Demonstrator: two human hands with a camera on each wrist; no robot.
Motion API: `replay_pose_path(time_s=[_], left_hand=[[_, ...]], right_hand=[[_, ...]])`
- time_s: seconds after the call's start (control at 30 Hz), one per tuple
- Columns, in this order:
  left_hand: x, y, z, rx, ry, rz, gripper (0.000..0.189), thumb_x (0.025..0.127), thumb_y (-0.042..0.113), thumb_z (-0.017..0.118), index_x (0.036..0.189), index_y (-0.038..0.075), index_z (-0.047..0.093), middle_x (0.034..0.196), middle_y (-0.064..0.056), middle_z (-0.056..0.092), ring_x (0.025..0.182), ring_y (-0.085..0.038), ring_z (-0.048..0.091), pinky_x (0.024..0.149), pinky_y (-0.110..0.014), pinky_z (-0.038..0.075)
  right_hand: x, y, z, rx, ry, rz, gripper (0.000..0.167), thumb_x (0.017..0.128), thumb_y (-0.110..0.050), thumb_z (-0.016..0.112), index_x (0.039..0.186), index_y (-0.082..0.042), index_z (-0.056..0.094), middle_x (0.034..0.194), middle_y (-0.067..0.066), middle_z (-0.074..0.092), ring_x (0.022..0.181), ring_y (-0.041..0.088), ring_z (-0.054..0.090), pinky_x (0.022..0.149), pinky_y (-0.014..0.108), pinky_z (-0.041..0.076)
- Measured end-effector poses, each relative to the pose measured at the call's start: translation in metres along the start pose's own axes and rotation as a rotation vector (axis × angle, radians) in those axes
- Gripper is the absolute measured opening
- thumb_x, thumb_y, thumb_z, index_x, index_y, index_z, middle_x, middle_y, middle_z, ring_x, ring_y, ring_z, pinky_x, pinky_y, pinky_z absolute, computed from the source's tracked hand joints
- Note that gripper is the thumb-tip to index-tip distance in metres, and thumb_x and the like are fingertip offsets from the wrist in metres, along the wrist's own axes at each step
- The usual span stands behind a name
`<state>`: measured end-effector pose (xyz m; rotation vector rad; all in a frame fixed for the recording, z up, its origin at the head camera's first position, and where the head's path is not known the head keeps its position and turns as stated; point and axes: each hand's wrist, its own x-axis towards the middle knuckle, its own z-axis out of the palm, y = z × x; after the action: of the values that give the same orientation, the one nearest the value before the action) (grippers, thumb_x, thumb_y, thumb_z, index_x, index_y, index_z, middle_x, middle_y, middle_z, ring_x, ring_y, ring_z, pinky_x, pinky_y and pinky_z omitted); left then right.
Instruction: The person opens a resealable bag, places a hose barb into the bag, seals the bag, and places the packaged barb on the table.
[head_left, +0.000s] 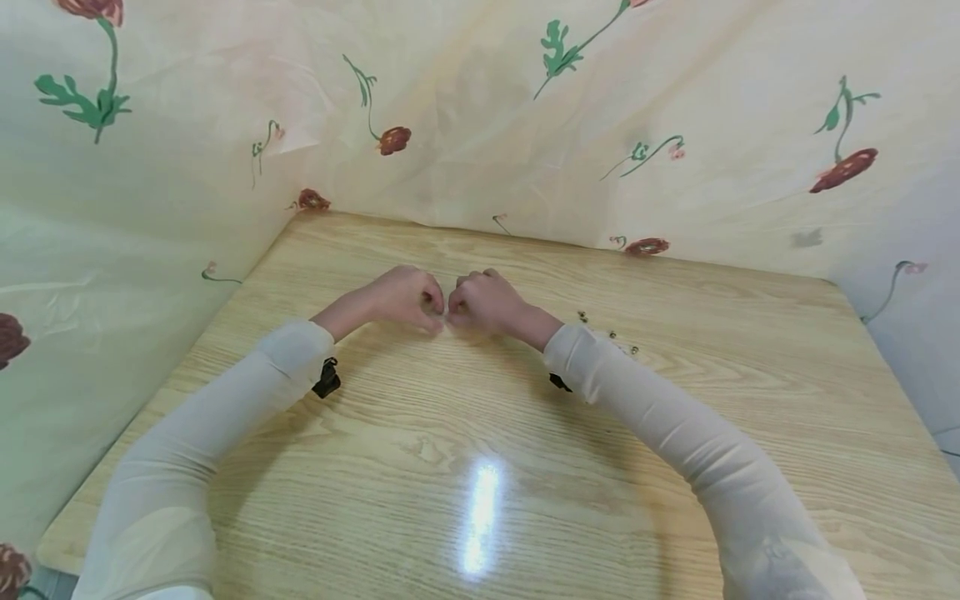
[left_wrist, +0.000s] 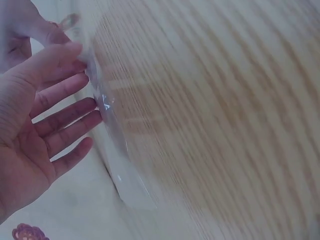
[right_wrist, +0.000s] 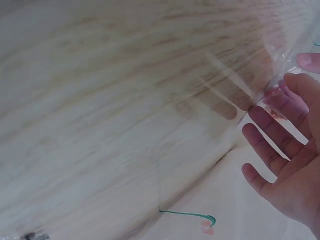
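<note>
Your clear bag [left_wrist: 112, 120] is up between your two hands over the table [head_left: 390, 433]; whether it touches the wood, you cannot tell. Your left hand [head_left: 407, 296] is at the bag's left, thumb and forefinger together on its edge in a pinch, the other fingers loosely spread. Your right hand [head_left: 487, 302] is at the bag's right, pinching it the same way, its other fingers apart and slightly bent. The two hands are just beside each other, with the bag's film between their fingertips. A pink line runs across the bag by your right fingertips.

Right of the bag, past your right wrist, a few small shiny pieces [head_left: 612, 335] lie scattered on the table, too small to make out. Nearer you than the bag are your pale sleeves [head_left: 675, 425], a black device [head_left: 327, 379] under each cuff, and a bright reflection [head_left: 480, 517]. Beyond the bag hangs a flowered cloth [head_left: 465, 142].
</note>
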<state>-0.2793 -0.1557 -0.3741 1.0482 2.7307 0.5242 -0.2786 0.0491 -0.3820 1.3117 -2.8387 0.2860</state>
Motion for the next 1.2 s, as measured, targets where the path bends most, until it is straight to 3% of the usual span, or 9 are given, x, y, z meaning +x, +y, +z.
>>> replay_pose_path(time_s=[0.2,0.43,0.57,0.7,0.8,0.97,1.2], left_hand=[[0.001,0.002,0.002,-0.019,0.017,0.024,0.007,0.084,0.012,0.075,0.089,0.008,0.078,0.092,-0.005,0.076,0.080,-0.019,0.061,0.076,-0.033,0.048],[0.000,0.000,-0.004,-0.110,-0.006,0.006,0.009,0.090,0.010,0.069,0.092,0.008,0.077,0.097,-0.006,0.077,0.090,-0.021,0.074,0.083,-0.036,0.058],[0.001,-0.002,-0.013,-0.146,0.016,0.038,0.009,0.092,0.008,0.066,0.090,0.007,0.075,0.094,-0.006,0.076,0.088,-0.021,0.074,0.081,-0.036,0.059],[0.003,-0.001,-0.022,-0.138,0.059,0.066,0.010,0.093,0.009,0.065,0.089,0.008,0.074,0.092,-0.006,0.076,0.089,-0.022,0.073,0.083,-0.038,0.058],[0.005,0.000,-0.028,-0.161,0.095,0.063,0.009,0.094,0.011,0.065,0.089,0.009,0.072,0.094,-0.006,0.075,0.092,-0.023,0.073,0.085,-0.040,0.057],[0.010,0.001,-0.034,-0.272,0.165,0.035,0.006,0.096,0.012,0.065,0.094,0.009,0.069,0.093,-0.008,0.076,0.092,-0.022,0.074,0.086,-0.041,0.057],[0.022,0.005,-0.037,-0.490,0.257,0.038,0.011,0.100,0.011,0.063,0.100,0.000,0.067,0.090,-0.016,0.076,0.085,-0.024,0.073,0.083,-0.034,0.057]], right_hand=[[0.000,-0.001,0.000,0.027,0.017,-0.006,0.012,0.094,-0.022,0.073,0.092,-0.013,0.081,0.092,0.006,0.073,0.086,0.022,0.066,0.094,0.054,0.050],[0.000,0.005,0.002,0.035,0.009,-0.004,0.006,0.091,-0.016,0.076,0.094,-0.013,0.080,0.092,0.005,0.072,0.085,0.021,0.063,0.094,0.052,0.050],[-0.001,0.008,0.001,0.057,0.042,-0.022,0.005,0.090,-0.012,0.075,0.092,-0.010,0.079,0.093,0.006,0.075,0.088,0.022,0.069,0.090,0.046,0.053],[-0.001,0.011,-0.003,0.143,0.076,-0.020,0.006,0.091,-0.006,0.071,0.090,-0.004,0.077,0.094,0.009,0.077,0.093,0.024,0.073,0.088,0.041,0.056],[-0.002,0.014,-0.008,0.237,0.071,0.032,0.007,0.092,-0.005,0.067,0.092,-0.004,0.075,0.095,0.009,0.077,0.097,0.025,0.073,0.090,0.040,0.055],[-0.006,0.021,-0.018,0.414,0.080,0.125,0.005,0.095,-0.005,0.064,0.094,-0.004,0.069,0.095,0.010,0.074,0.095,0.024,0.070,0.087,0.039,0.054],[-0.016,0.030,-0.030,0.603,0.184,0.156,0.006,0.094,-0.002,0.067,0.097,0.003,0.070,0.092,0.016,0.072,0.086,0.025,0.068,0.081,0.032,0.054]])
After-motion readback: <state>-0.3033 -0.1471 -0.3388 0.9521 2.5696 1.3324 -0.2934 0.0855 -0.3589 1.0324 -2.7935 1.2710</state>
